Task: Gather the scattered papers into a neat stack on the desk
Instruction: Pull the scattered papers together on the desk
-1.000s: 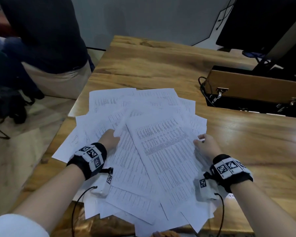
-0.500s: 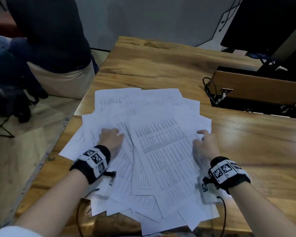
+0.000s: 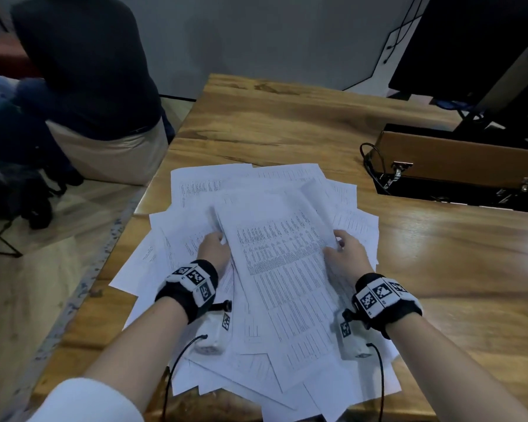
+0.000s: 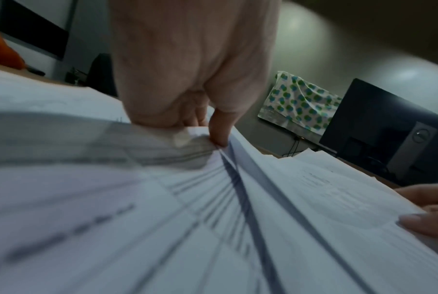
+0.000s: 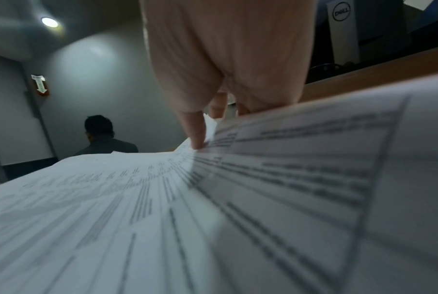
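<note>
The papers [image 3: 275,269] hide both hands' fingertips: the left hand [image 3: 215,249] at 9 o'clock and the right hand [image 3: 346,257] at 3 o'clock slip under the sheets. Print is blurred in both wrist views. At 6 o'clock the pile covers the desk [image 3: 287,123] edge; the seated person [image 3: 83,71] is cropped at 11 o'clock.

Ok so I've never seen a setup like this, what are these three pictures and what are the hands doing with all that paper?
No machine here: a person wears a head camera and one camera on each wrist. The head view looks down at a wooden desk covered with scattered printed papers. The left hand and right hand grip opposite edges of a gathered bundle of sheets. The wrist views show the same up close: left thumb and right thumb press on the paper. A brown case sits at the right.
</note>
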`<action>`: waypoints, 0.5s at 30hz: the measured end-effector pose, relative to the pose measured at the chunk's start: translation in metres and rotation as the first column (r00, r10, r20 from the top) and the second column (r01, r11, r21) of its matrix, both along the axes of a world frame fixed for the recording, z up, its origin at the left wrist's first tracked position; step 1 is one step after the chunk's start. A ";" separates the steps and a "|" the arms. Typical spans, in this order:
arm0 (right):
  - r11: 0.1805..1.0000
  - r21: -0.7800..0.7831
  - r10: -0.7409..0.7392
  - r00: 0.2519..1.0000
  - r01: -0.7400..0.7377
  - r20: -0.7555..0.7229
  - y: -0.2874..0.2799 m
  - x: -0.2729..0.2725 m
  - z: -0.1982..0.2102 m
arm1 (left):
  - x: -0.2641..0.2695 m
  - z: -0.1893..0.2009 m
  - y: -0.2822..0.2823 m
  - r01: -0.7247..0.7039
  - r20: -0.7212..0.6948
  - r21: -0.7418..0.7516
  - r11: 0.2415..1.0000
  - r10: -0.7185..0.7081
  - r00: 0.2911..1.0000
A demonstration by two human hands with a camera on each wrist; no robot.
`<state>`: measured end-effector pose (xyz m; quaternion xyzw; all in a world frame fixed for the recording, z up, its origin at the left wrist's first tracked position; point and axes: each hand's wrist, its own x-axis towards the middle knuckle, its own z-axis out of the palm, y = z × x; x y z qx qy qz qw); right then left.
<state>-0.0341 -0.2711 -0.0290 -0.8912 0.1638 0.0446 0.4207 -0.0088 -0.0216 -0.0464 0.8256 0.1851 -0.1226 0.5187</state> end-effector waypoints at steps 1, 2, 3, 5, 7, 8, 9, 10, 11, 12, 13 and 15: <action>0.999 0.007 -0.032 0.999 0.032 0.010 -0.001 0.000 0.000 | 0.001 -0.001 0.000 -0.007 0.017 -0.026 1.000 0.008 1.000; 0.997 0.031 -0.075 0.997 0.074 0.018 -0.004 0.000 -0.001 | 0.001 0.000 0.001 -0.011 0.024 -0.048 0.999 0.012 1.000; 0.991 0.060 -0.123 0.992 0.122 0.022 -0.008 0.000 -0.001 | 0.002 0.002 0.003 -0.007 0.041 -0.081 0.997 0.011 0.999; 0.970 0.122 -0.219 0.975 0.212 0.043 -0.015 0.000 -0.003 | 0.002 0.006 0.009 0.021 0.079 -0.179 0.984 -0.007 0.997; 0.933 0.213 -0.302 0.953 0.290 0.028 -0.017 0.000 -0.008 | 0.003 0.009 0.011 0.019 0.090 -0.287 0.958 0.008 0.996; 0.909 0.258 -0.340 0.940 0.327 0.006 -0.016 -0.001 -0.010 | 0.003 0.009 0.010 0.015 0.082 -0.326 0.945 0.013 0.997; 0.890 0.287 -0.363 0.932 0.354 -0.024 -0.014 -0.003 -0.013 | 0.000 0.009 0.007 0.015 0.068 -0.356 0.934 0.009 0.998; 0.882 0.297 -0.370 0.928 0.366 -0.046 -0.011 -0.004 -0.016 | -0.003 0.009 0.004 0.017 0.042 -0.373 0.928 -0.002 0.999; 0.883 0.294 -0.363 0.929 0.366 -0.067 -0.007 -0.006 -0.018 | -0.007 0.007 0.001 0.019 0.006 -0.389 0.921 -0.018 1.000; 0.888 0.295 -0.344 0.935 0.353 -0.083 -0.002 -0.009 -0.018 | -0.012 0.006 -0.001 0.023 -0.029 -0.396 0.918 -0.038 0.999; 0.899 0.298 -0.305 0.947 0.321 -0.099 0.002 -0.011 -0.016 | -0.015 0.004 -0.003 0.033 -0.052 -0.387 0.921 -0.058 0.997; 0.921 0.299 -0.216 0.966 0.250 -0.142 0.007 -0.016 -0.013 | -0.019 0.003 -0.004 0.073 -0.077 -0.362 0.930 -0.107 0.991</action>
